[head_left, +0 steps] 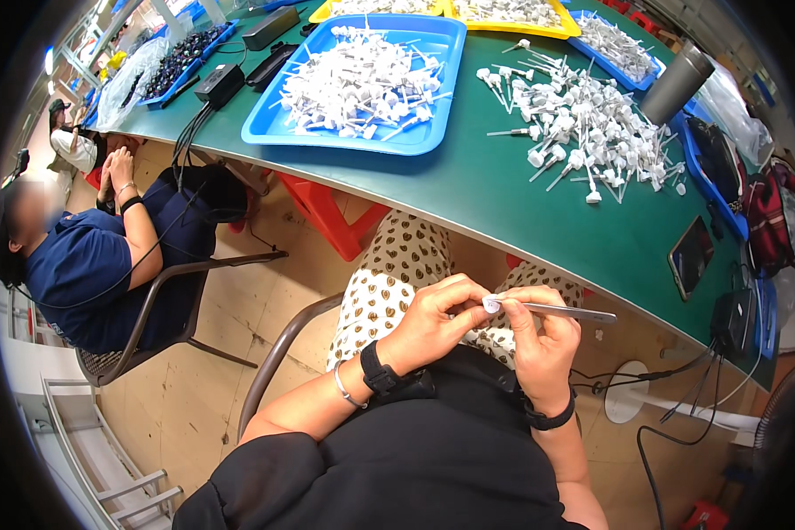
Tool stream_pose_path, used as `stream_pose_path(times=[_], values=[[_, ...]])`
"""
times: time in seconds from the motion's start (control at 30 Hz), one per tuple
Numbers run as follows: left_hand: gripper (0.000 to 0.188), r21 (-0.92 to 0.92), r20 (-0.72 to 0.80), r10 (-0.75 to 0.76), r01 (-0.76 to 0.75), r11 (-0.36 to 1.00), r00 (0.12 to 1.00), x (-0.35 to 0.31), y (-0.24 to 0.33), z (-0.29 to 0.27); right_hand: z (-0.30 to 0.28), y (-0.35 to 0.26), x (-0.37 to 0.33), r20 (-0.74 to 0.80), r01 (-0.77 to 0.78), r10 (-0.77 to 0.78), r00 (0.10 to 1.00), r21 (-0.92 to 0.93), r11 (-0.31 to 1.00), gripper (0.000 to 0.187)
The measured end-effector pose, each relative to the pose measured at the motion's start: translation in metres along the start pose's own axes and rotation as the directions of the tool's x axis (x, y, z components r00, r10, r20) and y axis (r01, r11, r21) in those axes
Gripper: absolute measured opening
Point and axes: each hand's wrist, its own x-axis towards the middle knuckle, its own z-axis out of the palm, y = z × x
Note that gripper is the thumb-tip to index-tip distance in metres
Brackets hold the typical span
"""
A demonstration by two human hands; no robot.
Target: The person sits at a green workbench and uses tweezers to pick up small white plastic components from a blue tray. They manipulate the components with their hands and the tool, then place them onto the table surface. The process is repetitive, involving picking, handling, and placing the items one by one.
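Off worktop (530, 221) edge, your left hand (435, 316) pinches small white part (490, 305); right hand (541, 346), just beside, clamps metal tweezers (574, 312). Smooth green strip (465, 146) separates blue tray (269, 131), spiky white heap (583, 119).

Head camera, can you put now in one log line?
left hand: holds small white piece | right hand: holds tweezers, tips at piece | green table: blue tray, loose white parts

Shows smooth, shiny metal in the tweezers (572, 312) and a plastic look in the small white piece (491, 305). Pairs glossy plastic of the blue tray (349, 145) with a smooth, faintly shiny tabletop (539, 225). Includes crinkled clear-film bag (731, 104) and printed cloth trousers (382, 283).
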Motion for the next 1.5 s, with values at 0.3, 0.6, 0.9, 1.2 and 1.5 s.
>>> stream_pose_path(times=[0.3, 0.6, 0.9, 1.2, 1.5], values=[[0.009, -0.038, -0.011, 0.005, -0.006, 0.999, 1.0, -0.0003, -0.0049, 0.0012, 0.0025, 0.0031, -0.0028, -0.041, -0.036, 0.04, 0.998, 0.079, 0.996, 0.006], [0.007, -0.062, -0.002, -0.027, 0.027, 0.998, 1.0, -0.0002, -0.001, 0.0, 0.0076, 0.0029, -0.0037, -0.102, -0.086, 0.104, 0.989, 0.172, 0.981, 0.007], [0.007, -0.12, 0.003, -0.055, 0.055, 0.991, 0.998, -0.001, -0.0043, 0.0005, 0.0039, 0.0063, -0.0048, -0.071, -0.014, 0.02, 0.997, 0.079, 0.997, 0.007], [0.008, -0.105, 0.017, -0.063, 0.064, 0.992, 0.998, -0.0006, -0.0016, 0.0, 0.0059, 0.005, -0.0046, -0.084, -0.107, 0.117, 0.99, 0.12, 0.987, 0.008], [0.006, -0.113, 0.009, -0.09, 0.09, 0.989, 0.996, -0.0004, -0.0017, -0.0004, 0.0058, 0.0033, -0.0032, -0.089, -0.052, 0.065, 0.994, 0.146, 0.988, 0.009]])
